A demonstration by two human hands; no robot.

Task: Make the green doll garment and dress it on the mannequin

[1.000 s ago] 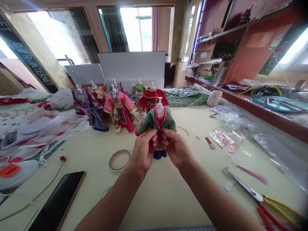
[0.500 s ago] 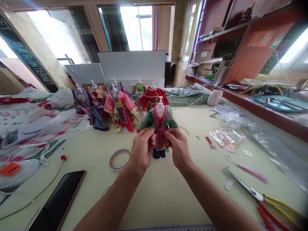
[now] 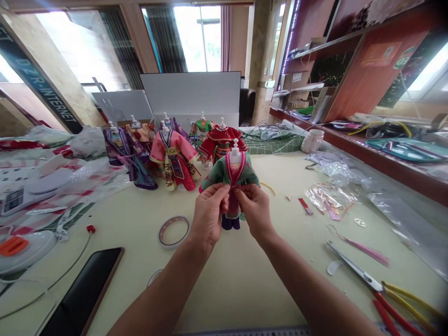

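A small headless doll body (image 3: 235, 151) wears a green robe (image 3: 221, 169) with a pink beaded collar. Dark red cloth hangs down its front, and dark purple trouser legs (image 3: 231, 223) show below. My left hand (image 3: 212, 205) pinches the front of the doll's robe at the waist from the left. From the right, my right hand (image 3: 255, 203) pinches the same front, its fingertips close to the left ones. Exactly which layer of cloth lies between the fingertips is hidden. The doll stands upright between both hands.
Several dressed dolls, one in a pink robe (image 3: 171, 154), stand behind to the left. A tape roll (image 3: 173, 231) and a phone (image 3: 84, 291) lie left. Scissors (image 3: 371, 282), a pink tassel (image 3: 371, 252) and plastic bags (image 3: 331, 196) lie right.
Both hands have drawn closer together at the doll's waist, my right hand moving slightly left and up. A small dark piece by the right fingertips no longer shows.
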